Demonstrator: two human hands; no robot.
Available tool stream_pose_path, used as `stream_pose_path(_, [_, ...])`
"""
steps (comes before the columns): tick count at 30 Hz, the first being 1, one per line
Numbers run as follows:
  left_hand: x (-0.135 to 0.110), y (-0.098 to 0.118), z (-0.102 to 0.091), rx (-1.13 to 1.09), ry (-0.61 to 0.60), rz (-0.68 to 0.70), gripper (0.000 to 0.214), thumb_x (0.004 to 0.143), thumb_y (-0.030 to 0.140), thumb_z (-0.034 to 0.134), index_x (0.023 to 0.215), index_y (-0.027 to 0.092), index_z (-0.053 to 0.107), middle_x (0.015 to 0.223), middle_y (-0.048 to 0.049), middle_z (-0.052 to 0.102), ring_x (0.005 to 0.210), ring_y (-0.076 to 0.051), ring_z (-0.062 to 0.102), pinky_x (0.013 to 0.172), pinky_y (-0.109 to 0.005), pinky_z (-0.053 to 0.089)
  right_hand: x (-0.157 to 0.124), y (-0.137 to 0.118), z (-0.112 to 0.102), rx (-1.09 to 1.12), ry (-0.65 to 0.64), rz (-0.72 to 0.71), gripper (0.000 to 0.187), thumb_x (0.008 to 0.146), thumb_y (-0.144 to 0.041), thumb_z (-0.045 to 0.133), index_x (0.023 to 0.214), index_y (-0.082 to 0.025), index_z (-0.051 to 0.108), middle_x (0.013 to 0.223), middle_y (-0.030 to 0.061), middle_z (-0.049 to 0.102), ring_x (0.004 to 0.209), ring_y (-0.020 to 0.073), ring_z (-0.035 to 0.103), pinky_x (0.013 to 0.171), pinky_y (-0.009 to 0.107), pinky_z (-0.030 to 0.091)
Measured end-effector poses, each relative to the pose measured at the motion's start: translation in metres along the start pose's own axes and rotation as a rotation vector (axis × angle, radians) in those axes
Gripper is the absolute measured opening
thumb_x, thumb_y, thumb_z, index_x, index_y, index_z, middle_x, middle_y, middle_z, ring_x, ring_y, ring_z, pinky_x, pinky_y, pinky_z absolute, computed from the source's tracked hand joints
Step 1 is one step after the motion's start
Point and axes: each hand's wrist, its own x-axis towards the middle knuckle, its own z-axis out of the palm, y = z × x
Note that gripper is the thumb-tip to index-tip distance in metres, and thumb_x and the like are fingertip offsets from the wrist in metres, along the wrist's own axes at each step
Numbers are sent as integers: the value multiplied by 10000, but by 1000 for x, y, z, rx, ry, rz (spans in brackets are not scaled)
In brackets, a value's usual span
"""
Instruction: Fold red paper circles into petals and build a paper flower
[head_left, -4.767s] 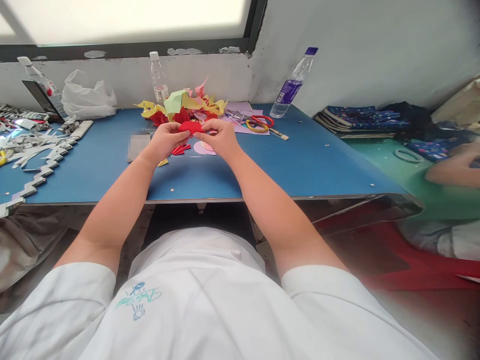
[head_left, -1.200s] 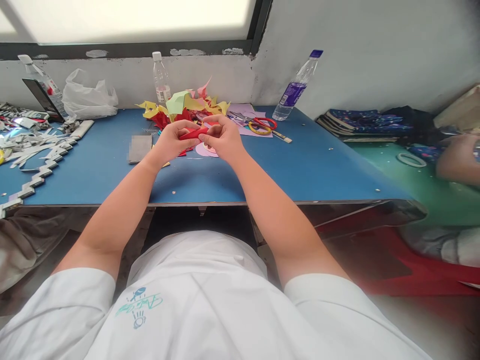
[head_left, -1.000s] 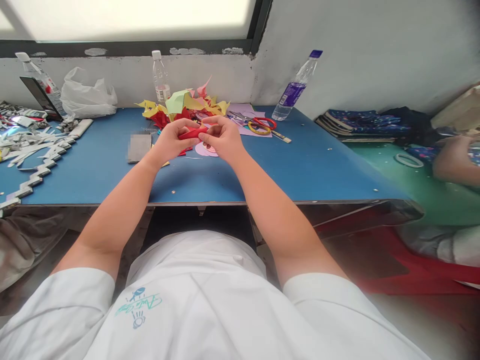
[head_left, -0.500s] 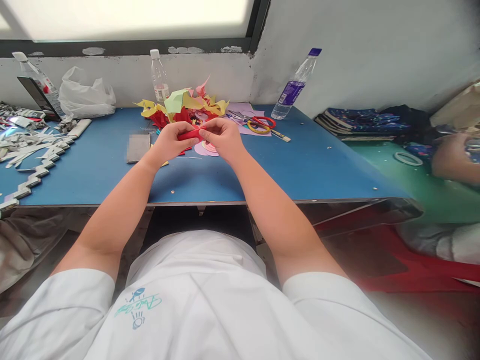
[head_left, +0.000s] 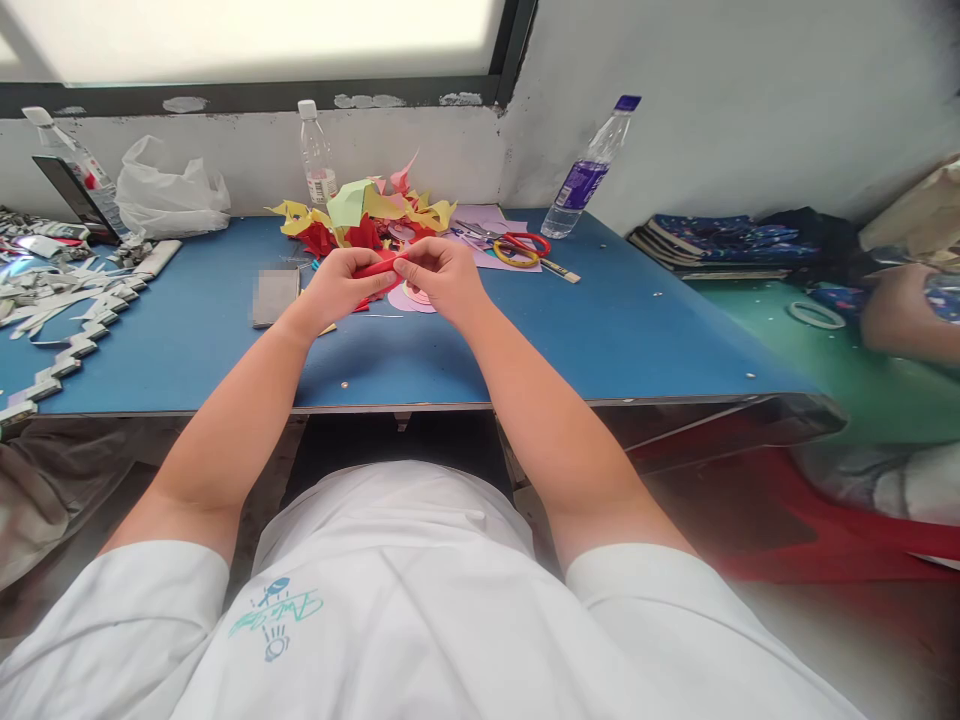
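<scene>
Between both hands, above the blue table (head_left: pixel 555 340), is a narrow piece of red paper (head_left: pixel 375 267). My left hand (head_left: pixel 341 285) pinches its left part with thumb and fingers. My right hand (head_left: pixel 442 278) grips the right end, thumb against the paper. The fingers hide part of it. Just beyond the hands lies a heap of yellow, red and green folded paper (head_left: pixel 352 203). Below them, pink and purple round paper pieces (head_left: pixel 411 298) show partly. Scissors (head_left: pixel 517 250) with red and yellow handles rest on purple paper (head_left: pixel 480 215) to the right.
A grey square pad (head_left: pixel 276 297) lies left of the hands. Bottles stand at the back, one with a purple label (head_left: pixel 581 185). Folded paper strips (head_left: pixel 82 340) and a white plastic bag (head_left: pixel 172 190) are on the left. Another person's arm (head_left: pixel 900 310) is at the right.
The red paper appears slimmer and slightly tilted between my fingers. My right hand has shifted slightly left; everything else stays in place.
</scene>
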Motion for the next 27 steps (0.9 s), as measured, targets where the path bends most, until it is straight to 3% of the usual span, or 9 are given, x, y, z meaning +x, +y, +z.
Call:
stream_pose_path(7, [1,1,3,-2,68,72,443,915,596,1074,893,223,837,849,-45,750,824,-216,702,703,-329,513,1,3,-2,-44,16,4,729,835,-833,1214,909,-260,771,751,-13,626,693,211,609,617,346,530])
stream_pose_path(12, [1,-1,2,18,86,107,444,946,588,1090,878,227,841,825,-45,725,806,-217,703,695,-338,502,1,6,-3,-7,-9,-9,766,816,-902,1190,906,-254,791,751,-7,647,680,203,596,619,352,540])
stream_pose_path(16, [1,0,1,46,83,102,383,1026,492,1068,883,223,836,804,-14,690,771,-182,635,705,-345,471,-2,3,-1,16,-5,-39,789,796,-944,1166,889,-251,800,752,0,646,676,197,568,614,351,498])
stream_pose_path(20, [0,1,2,47,72,54,265,1116,244,964,898,191,823,779,17,674,767,-145,519,739,-344,457,-4,-3,1,10,13,-11,770,787,-898,1188,847,-253,771,739,-6,633,689,196,560,621,337,485])
stream_pose_path(24, [0,-2,4,-112,86,68,139,1037,105,956,1083,193,859,974,-9,860,927,-190,745,884,-364,615,-4,-3,1,13,61,-14,779,821,-904,1168,827,-261,727,732,-6,634,702,209,608,628,333,533])
stream_pose_path(27, [1,-3,4,-221,114,62,423,950,146,1041,1291,231,806,1099,-34,924,1082,-266,876,1006,-435,697,-2,-1,0,18,103,12,797,838,-912,1158,816,-267,689,733,-4,646,681,201,601,594,318,505])
